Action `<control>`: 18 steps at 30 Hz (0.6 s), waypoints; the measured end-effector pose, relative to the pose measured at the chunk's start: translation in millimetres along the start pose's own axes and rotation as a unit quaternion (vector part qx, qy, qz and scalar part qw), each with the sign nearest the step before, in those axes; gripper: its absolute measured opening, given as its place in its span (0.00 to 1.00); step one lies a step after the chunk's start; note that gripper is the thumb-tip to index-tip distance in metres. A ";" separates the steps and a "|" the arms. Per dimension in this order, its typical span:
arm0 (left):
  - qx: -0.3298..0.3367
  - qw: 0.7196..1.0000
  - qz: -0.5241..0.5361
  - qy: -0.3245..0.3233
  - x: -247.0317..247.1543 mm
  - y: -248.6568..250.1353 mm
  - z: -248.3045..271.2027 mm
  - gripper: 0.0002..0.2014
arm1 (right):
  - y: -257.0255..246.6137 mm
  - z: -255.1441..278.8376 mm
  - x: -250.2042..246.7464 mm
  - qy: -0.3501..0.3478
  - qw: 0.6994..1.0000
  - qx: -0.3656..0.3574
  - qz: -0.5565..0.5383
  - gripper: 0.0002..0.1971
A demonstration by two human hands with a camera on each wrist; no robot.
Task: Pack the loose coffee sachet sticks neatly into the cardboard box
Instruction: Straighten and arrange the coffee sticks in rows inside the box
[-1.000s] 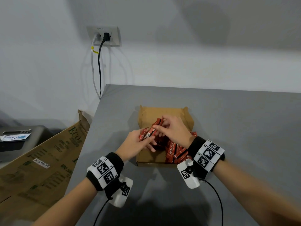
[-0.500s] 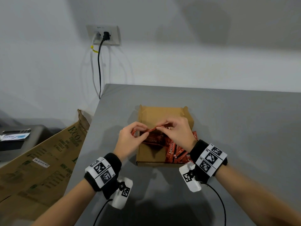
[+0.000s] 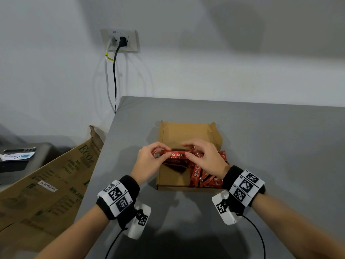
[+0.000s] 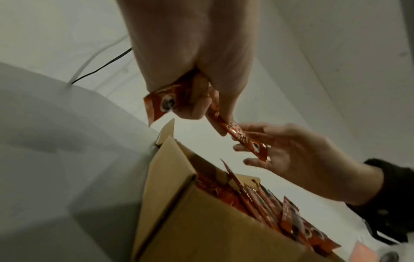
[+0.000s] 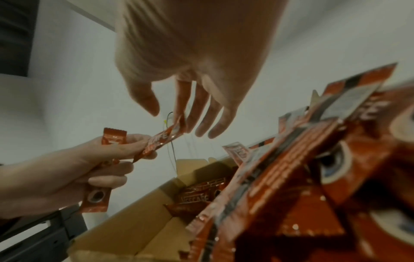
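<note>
An open cardboard box point(image 3: 173, 179) lies on the grey table point(image 3: 280, 165). A heap of red coffee sachet sticks point(image 3: 207, 177) fills its right half, and a few lie flat in the middle. My left hand point(image 3: 162, 153) grips a red sachet stick point(image 3: 175, 155) level above the box, label up. In the left wrist view a second stick point(image 4: 160, 104) pokes out of the same fist. My right hand point(image 3: 192, 151) has straight fingers point(image 5: 201, 113), which touch the stick's point(image 5: 161, 140) right end. Its thumb is held apart from the stick.
A large flattened brown carton point(image 3: 46, 184) leans against the table's left edge. A wall socket point(image 3: 119, 42) with two cables hangs behind the table's back left corner. A dark unit with papers point(image 3: 18, 157) sits far left. Bare grey tabletop lies right of the box.
Both hands have risen out of the box. The stick, slanted before, now lies level between them with its label up. My left hand has shifted left.
</note>
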State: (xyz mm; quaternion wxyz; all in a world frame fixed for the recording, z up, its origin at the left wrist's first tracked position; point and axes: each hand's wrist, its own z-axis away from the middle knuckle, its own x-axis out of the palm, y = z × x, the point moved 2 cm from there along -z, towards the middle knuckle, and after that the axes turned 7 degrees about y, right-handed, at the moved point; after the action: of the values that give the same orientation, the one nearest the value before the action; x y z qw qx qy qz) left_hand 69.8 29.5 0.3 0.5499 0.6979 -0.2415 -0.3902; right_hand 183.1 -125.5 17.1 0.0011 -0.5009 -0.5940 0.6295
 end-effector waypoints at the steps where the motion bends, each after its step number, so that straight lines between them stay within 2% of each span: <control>1: 0.005 1.000 -0.012 0.002 0.5 -1.0 0.9 0.07 | -1.2 -0.2 1.9 -0.006 1.000 -0.006 0.029 0.13; 3: 0.006 1.000 -0.018 0.003 0.5 -3.1 0.9 0.06 | -3.3 -1.2 5.0 -0.022 0.996 -0.006 0.091 0.11; 5: 0.009 0.999 -0.048 -0.024 -1.3 -4.5 0.3 0.05 | -4.5 -3.8 6.6 -0.046 0.990 0.005 0.132 0.09; 7: 0.029 0.990 -0.120 -0.074 -5.1 -4.6 -2.0 0.06 | -7.2 -5.9 11.4 -0.084 0.986 0.020 0.143 0.08; 9: 0.051 0.975 -0.198 -0.090 -11.2 -3.5 -7.3 0.11 | -11.3 -6.4 19.2 -0.117 0.984 0.032 0.133 0.06; 12: 0.084 0.940 -0.318 -0.086 -15.5 -2.3 -16.8 0.11 | -15.6 -6.9 31.4 -0.159 0.974 0.047 0.154 0.05; 18: 0.122 0.852 -0.481 -0.167 11.2 -5.0 -20.4 0.07 | -17.6 -10.4 40.6 -0.168 0.938 0.036 0.301 0.06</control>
State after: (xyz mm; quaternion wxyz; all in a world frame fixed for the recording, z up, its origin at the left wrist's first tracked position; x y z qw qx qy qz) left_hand 92.4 34.1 -5.8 0.1551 0.7124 -0.0093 -0.6844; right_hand 159.0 -88.3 6.9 -0.2704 -0.5427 -0.3841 0.6963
